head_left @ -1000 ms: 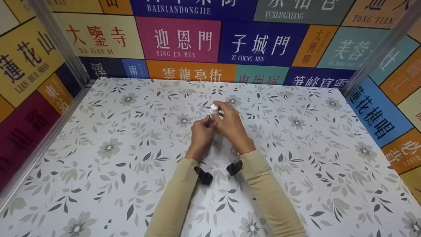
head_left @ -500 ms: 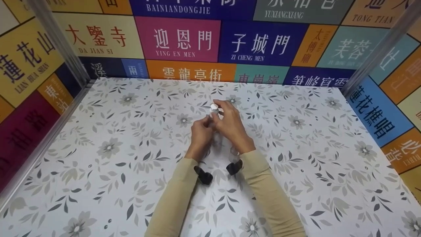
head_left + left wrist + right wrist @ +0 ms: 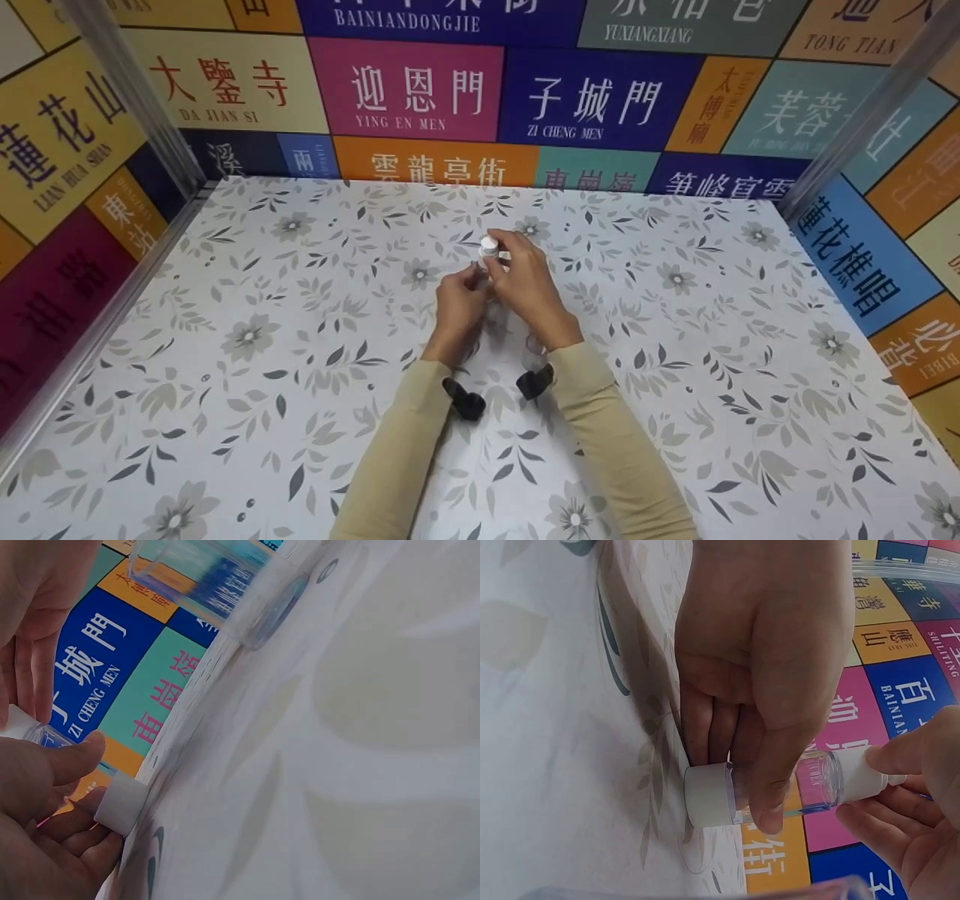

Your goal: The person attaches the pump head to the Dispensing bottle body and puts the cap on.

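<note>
A small clear bottle (image 3: pixel 816 778) with a white base (image 3: pixel 709 795) and a white top (image 3: pixel 861 774) is between my hands near the middle of the table. My left hand (image 3: pixel 459 304) pinches the clear body just above the base, which is right at the tabletop in the left wrist view. From the other side, my right hand (image 3: pixel 529 285) holds the white top between thumb and fingers. In the head view the hands hide most of the bottle's body, leaving the white top showing. Close to the right wrist stands a clear, hollow piece (image 3: pixel 210 574), partly covered by the hand.
A white tablecloth (image 3: pixel 247 435) with grey flowers and leaves covers the table. Colourful panels with lettering (image 3: pixel 409 90) rise behind it and at both sides. Clear strips run up the two back corners. Each wrist carries a black camera mount (image 3: pixel 465 401).
Both hands stay in the same place on the bottle. My right forefinger shifts very slightly at the white top.
</note>
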Motion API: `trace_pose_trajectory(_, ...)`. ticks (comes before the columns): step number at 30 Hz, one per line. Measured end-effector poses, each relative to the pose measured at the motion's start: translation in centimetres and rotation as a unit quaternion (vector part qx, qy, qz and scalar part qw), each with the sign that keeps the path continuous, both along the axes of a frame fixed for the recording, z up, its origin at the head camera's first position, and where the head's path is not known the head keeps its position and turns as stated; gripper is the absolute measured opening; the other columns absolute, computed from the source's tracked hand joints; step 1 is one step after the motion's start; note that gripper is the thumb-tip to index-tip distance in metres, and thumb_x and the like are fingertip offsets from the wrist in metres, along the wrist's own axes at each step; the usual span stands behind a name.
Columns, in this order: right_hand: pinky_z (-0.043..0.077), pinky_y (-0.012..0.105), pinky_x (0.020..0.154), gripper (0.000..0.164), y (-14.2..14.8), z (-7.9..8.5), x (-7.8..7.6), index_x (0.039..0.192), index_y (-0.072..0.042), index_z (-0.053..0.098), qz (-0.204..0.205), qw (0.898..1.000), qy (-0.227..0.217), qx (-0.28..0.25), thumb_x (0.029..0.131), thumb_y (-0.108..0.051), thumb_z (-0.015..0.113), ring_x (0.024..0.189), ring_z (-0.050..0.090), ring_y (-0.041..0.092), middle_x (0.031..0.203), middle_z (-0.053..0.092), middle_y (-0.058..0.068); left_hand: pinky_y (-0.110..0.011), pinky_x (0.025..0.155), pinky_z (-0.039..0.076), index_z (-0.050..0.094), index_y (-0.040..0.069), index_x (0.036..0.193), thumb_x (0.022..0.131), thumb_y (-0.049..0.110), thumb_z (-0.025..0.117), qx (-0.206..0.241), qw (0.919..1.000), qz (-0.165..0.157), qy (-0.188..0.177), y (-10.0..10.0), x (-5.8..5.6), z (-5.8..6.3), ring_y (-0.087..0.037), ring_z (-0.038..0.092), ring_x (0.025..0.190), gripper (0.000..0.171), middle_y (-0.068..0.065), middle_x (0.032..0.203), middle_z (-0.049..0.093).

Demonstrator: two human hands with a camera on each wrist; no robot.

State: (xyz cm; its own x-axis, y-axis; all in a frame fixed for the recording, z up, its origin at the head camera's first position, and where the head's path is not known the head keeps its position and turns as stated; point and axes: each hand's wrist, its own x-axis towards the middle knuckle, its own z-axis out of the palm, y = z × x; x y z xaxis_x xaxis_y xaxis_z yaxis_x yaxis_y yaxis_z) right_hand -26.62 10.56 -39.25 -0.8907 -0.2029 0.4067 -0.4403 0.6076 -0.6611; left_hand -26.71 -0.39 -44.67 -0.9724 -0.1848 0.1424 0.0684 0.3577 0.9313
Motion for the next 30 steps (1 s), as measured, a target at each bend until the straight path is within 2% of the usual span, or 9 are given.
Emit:
trace_pose_trajectory(9, 0.054, 0.035, 0.098, 0.038, -0.05, -0.01, -0.09, 0.13, 0.002, 0.06, -0.002, 1.0, 0.006, -0.014, 0.093, -0.006, 0.064, 0.12, 0.061, 0.03, 0.124, 0.062, 0.019, -0.026, 0.07, 0.044, 0.076, 0.004, 0.109, 0.087, 0.0, 0.065, 0.0, 0.9998, -0.008, -0.019, -0.12, 0.05, -0.07, -0.017, 0.054, 0.076, 0.025, -0.013, 0.09, 0.074)
trace_pose_trajectory(15, 0.053, 0.034, 0.099, 0.037, -0.12, -0.01, -0.13, 0.129, 0.003, 0.06, 0.009, 1.0, 0.01, -0.027, 0.092, -0.001, 0.063, 0.123, 0.059, 0.029, 0.126, 0.061, 0.019, -0.025, 0.067, 0.043, 0.077, 0.005, 0.102, 0.089, 0.001, 0.064, 0.0, 0.9998, -0.005, -0.017, -0.05, -0.04, -0.08, -0.016, 0.054, 0.073, 0.019, -0.011, 0.085, 0.073)
trace_pose_trajectory(20, 0.054, 0.033, 0.098, 0.038, -0.08, -0.03, -0.13, 0.13, 0.003, 0.059, 0.005, 1.0, 0.009, -0.014, 0.093, 0.001, 0.062, 0.119, 0.063, 0.029, 0.124, 0.062, 0.019, -0.024, 0.066, 0.042, 0.078, 0.007, 0.097, 0.091, 0.005, 0.064, 0.026, 0.9994, 0.002, -0.023, 0.1, -0.02, -0.05, -0.015, 0.053, 0.073, 0.015, -0.004, 0.078, 0.068)
trace_pose_trajectory(23, 0.054, 0.033, 0.097, 0.038, -0.03, 0.01, -0.09, 0.132, 0.002, 0.058, 0.002, 1.0, 0.003, -0.003, 0.094, -0.001, 0.063, 0.118, 0.064, 0.03, 0.123, 0.062, 0.018, -0.023, 0.067, 0.043, 0.078, 0.007, 0.099, 0.092, 0.005, 0.063, 0.044, 0.9985, 0.003, -0.03, 0.14, 0.03, -0.02, -0.014, 0.054, 0.075, 0.016, -0.003, 0.08, 0.069)
trace_pose_trajectory(30, 0.055, 0.039, 0.096, 0.039, 0.09, 0.05, -0.13, 0.132, 0.002, 0.058, 0.003, 1.0, 0.007, 0.005, 0.095, -0.005, 0.063, 0.117, 0.063, 0.03, 0.124, 0.063, 0.018, -0.021, 0.066, 0.044, 0.075, 0.002, 0.11, 0.089, -0.001, 0.063, 0.011, 0.9998, -0.007, -0.011, 0.02, 0.22, 0.16, -0.013, 0.055, 0.076, 0.025, -0.014, 0.093, 0.075)
